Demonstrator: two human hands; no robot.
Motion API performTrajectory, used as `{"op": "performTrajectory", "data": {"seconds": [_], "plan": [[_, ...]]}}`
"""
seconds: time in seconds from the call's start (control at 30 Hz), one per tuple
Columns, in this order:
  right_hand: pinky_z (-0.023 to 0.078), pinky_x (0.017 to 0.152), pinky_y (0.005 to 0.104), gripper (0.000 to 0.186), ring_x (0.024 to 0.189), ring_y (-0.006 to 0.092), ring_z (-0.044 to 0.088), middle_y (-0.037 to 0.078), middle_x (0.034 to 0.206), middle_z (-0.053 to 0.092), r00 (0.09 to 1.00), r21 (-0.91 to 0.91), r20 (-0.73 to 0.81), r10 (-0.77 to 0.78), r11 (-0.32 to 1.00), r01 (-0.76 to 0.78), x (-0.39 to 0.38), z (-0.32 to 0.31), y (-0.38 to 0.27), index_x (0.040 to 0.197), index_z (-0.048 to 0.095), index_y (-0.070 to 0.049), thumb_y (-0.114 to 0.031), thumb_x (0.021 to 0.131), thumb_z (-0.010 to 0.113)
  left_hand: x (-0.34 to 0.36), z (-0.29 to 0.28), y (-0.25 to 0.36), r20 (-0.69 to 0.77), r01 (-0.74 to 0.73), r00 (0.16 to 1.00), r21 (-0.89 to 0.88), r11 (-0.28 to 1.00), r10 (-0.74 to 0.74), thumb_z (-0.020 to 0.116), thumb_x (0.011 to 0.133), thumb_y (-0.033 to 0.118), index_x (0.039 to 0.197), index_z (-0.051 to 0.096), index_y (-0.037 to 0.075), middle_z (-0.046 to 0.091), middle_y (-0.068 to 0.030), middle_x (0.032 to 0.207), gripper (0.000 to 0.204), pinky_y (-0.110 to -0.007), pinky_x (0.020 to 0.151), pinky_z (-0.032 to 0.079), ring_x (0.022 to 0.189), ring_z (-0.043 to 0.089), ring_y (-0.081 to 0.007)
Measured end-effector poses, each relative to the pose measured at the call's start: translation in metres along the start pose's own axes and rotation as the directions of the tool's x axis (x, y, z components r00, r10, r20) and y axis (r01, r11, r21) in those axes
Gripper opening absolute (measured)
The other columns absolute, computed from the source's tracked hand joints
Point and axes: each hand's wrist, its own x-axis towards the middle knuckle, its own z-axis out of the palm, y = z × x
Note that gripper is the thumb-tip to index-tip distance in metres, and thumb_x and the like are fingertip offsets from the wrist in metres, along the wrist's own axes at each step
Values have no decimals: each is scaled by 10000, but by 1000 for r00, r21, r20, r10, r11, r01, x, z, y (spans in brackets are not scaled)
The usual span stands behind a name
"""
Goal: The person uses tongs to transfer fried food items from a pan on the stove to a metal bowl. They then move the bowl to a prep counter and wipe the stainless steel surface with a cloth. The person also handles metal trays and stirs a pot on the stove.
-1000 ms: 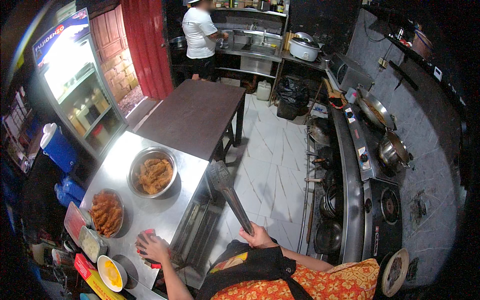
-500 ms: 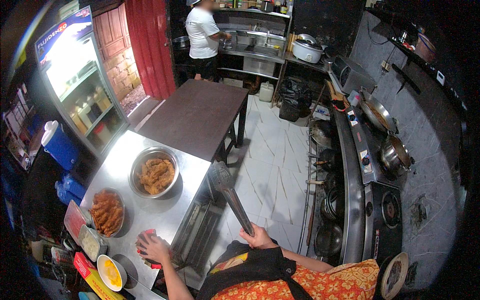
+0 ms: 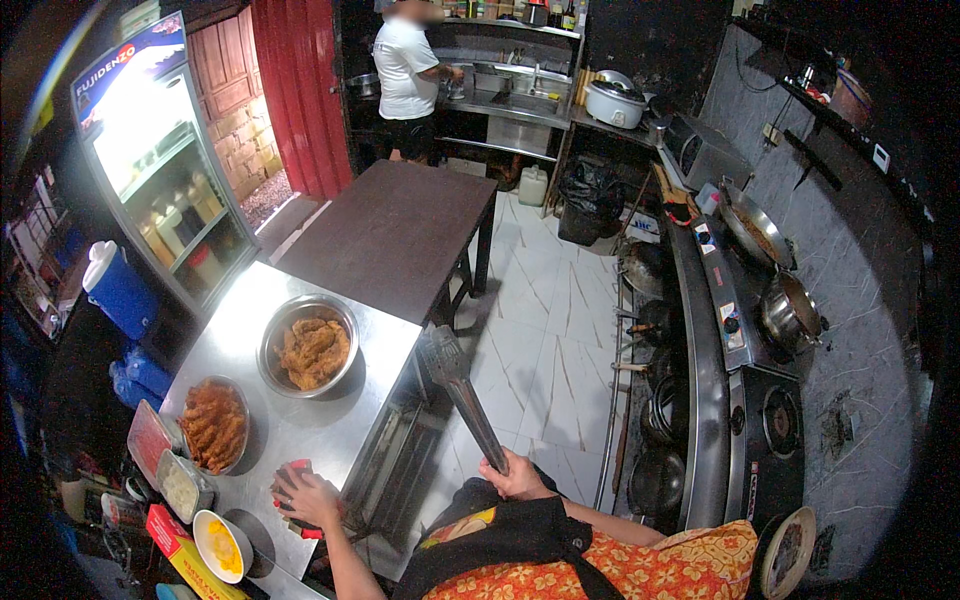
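My right hand [image 3: 518, 474] is closed round the handle end of metal tongs [image 3: 466, 396], which point up and away over the floor. On the steel table [image 3: 345, 435], my left hand [image 3: 312, 499] rests with fingers spread over a red and dark object [image 3: 297, 466]; most of it is hidden, so its kind is unclear. Fried chicken pieces [image 3: 312, 352] fill a round steel bowl [image 3: 264, 362] beyond that hand. Left of it stands a bowl of long, browned fried pieces [image 3: 213, 425]. A white bowl [image 3: 241, 573] with something yellow is nearest the table's left corner.
Two clear containers [image 3: 186, 483] and a red and yellow box [image 3: 190, 555] line the table's left edge. A brown table [image 3: 385, 215] adjoins it. Stoves [image 3: 768, 425] with pans run along the right. Another person [image 3: 405, 70] stands at the far sink; a lit glass-door fridge [image 3: 165, 170] is left.
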Motion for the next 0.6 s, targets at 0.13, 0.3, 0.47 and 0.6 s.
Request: {"op": "performTrajectory", "data": {"seconds": [0.13, 0.3, 0.47, 0.6], "plan": [[420, 472, 281, 266, 468, 103, 514, 18, 562, 525, 1000, -49, -11, -5, 999, 4, 2, 0, 6, 935, 551, -59, -293, 832, 620, 0, -4, 1, 19, 3, 1000, -1, 1000, -3, 414, 861, 302, 1338, 386, 248, 305, -26, 1430, 482, -575, 1006, 210, 1267, 320, -355], [427, 479, 284, 269, 469, 110, 522, 22, 556, 526, 1000, -31, -12, 2, 1000, -3, 3, 1, 12, 941, 555, -62, -297, 829, 622, 0, -5, 2, 17, 6, 1000, 0, 1000, -6, 411, 862, 303, 1337, 389, 249, 301, -23, 1432, 479, -574, 1005, 211, 1270, 318, -348], [425, 472, 281, 277, 462, 106, 518, 16, 558, 530, 999, -53, -23, -45, 998, 43, 5, 2, 22, 934, 551, -57, -304, 828, 621, 1, 2, -1, -10, 10, 1000, 60, 998, -10, 368, 889, 338, 1344, 369, 309, 301, -2, 1429, 456, -563, 995, 229, 1274, 321, -320], [419, 470, 278, 264, 463, 102, 514, 12, 557, 526, 1000, -6, -2, 3, 1000, -3, 3, 2, 14, 914, 550, -56, -297, 830, 620, 0, -2, 1, 2, 7, 1000, -13, 1000, -6, 409, 863, 298, 1332, 395, 244, 314, -26, 1423, 473, -575, 1004, 210, 1280, 306, -340]]}}
